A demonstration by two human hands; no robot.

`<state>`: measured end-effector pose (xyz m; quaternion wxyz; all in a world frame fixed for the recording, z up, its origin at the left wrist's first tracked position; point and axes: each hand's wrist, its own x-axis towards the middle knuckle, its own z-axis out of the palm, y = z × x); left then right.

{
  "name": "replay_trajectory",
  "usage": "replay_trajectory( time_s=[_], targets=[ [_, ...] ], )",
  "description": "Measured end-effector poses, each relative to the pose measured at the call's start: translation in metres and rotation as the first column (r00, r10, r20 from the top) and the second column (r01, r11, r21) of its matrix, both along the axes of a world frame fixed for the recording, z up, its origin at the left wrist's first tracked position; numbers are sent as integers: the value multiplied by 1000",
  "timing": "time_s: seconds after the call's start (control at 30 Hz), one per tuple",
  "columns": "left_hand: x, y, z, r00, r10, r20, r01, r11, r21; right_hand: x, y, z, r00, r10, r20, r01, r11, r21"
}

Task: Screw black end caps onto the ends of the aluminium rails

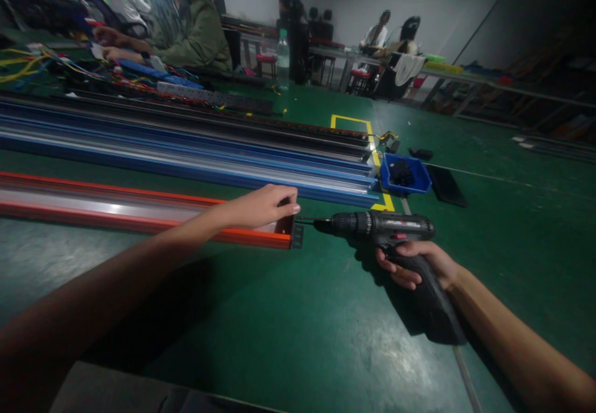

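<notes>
A long orange-red metal channel [251, 236] lies on the green table, with a black end cap [297, 236] at its right end. My left hand [270, 205] is closed around that end, thumb and fingers at the cap's upper edge; what the fingertips pinch is partly hidden. In my right hand [414, 263] is a black cordless drill [400, 226], gripped by its handle, the index finger near the trigger. The drill lies level and points left. Its thin bit [307, 220] reaches the end cap; whether it touches a screw there I cannot make out.
Several blue and black channels [233, 164] lie parallel behind the orange one. A blue bin [405, 174] of black parts and a dark flat object [446, 184] sit beyond the drill. Wires, a bottle [283, 59] and a seated person [195, 28] are across the table.
</notes>
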<state>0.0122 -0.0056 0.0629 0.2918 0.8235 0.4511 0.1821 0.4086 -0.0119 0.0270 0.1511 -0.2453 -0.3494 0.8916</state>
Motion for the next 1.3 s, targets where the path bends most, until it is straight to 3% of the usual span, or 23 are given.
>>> replay_trajectory(
  time_s=[1.3],
  targets=[
    [-2, 0, 0, 1000, 0, -9, -1, 1000, -9, -5, -4, 9, 998, -39, 55, 39, 999, -12]
  ],
)
